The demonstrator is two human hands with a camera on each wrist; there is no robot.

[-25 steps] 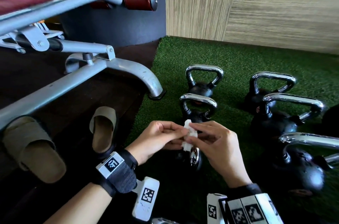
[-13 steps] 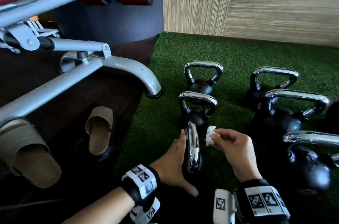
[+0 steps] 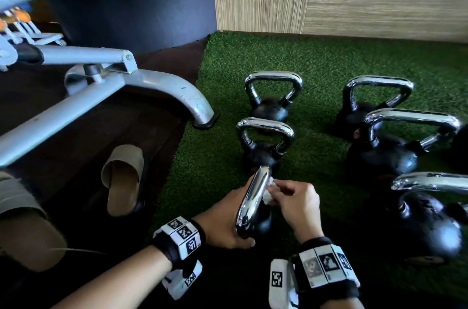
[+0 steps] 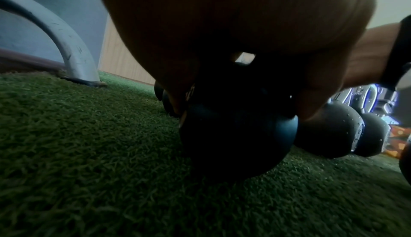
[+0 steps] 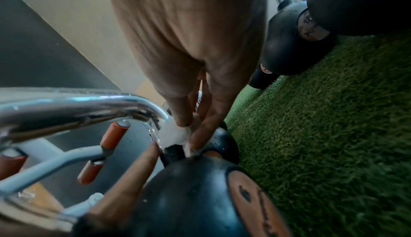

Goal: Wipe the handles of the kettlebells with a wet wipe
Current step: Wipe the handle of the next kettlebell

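Note:
The nearest kettlebell (image 3: 255, 225) is black with a chrome handle (image 3: 253, 202) and stands on green turf. My left hand (image 3: 228, 217) grips it from the left; in the left wrist view my fingers (image 4: 311, 103) and thumb curl over the black ball (image 4: 238, 135). My right hand (image 3: 291, 199) pinches a white wet wipe (image 3: 268, 194) and holds it against the handle's right side. In the right wrist view the wet wipe (image 5: 175, 133) sits under my fingertips (image 5: 200, 135), where the chrome handle (image 5: 77, 107) bends down to the ball (image 5: 189, 197).
Two more kettlebells (image 3: 266, 131) (image 3: 273, 80) stand in a row beyond it, and three larger ones (image 3: 377, 86) (image 3: 410, 118) (image 3: 430, 182) at the right. A grey bench frame (image 3: 164, 86) foots at the turf's left edge. Beige slippers (image 3: 124, 177) lie on the dark floor.
Both hands first held the wipe together. My left hand then dropped to the nearest kettlebell, and my right hand has brought the wipe onto the handle.

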